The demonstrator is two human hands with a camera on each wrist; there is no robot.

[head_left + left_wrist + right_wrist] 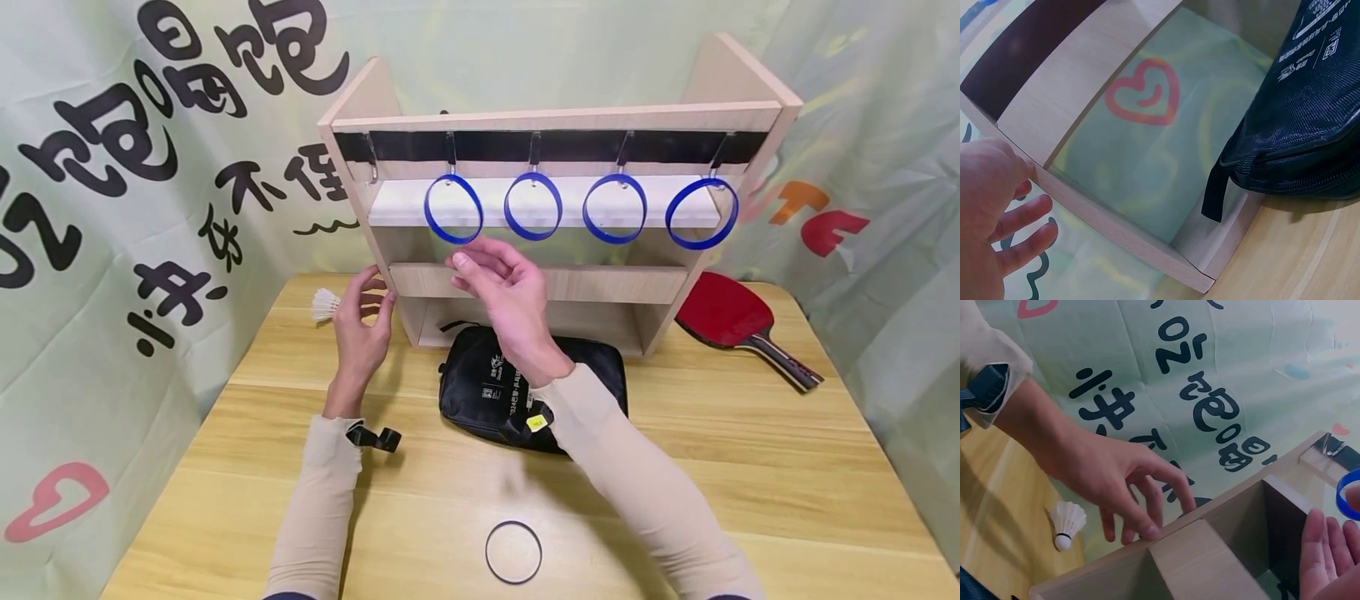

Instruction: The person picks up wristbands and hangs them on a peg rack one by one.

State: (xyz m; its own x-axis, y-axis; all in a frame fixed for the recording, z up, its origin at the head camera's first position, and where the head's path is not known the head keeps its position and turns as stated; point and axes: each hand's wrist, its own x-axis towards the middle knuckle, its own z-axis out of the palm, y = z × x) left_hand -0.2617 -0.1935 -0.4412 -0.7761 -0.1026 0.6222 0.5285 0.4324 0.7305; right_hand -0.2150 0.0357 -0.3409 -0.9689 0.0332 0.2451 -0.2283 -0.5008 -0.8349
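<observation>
My left hand (363, 325) is at the left side of a light wooden rack (540, 283), its thumb and index finger touching the side panel's edge and the other fingers loosely bent. In front of the rack is my right hand (513, 292), palm turned up and fingers slightly bent, just below the leftmost blue ring (427, 212). Whether it touches that ring I cannot tell; nothing shows in its fingers. More blue rings (560, 208) hang in a row from metal hooks on the rack's black strip (495, 146). The far-left hook (372, 171) carries no ring.
A black zip case (465, 396) lies against the rack's base, behind my right forearm. A thin dark ring (487, 554) lies on the wooden table near the front. A white shuttlecock (325, 305) is left of the rack; a red table tennis bat (723, 312) lies right.
</observation>
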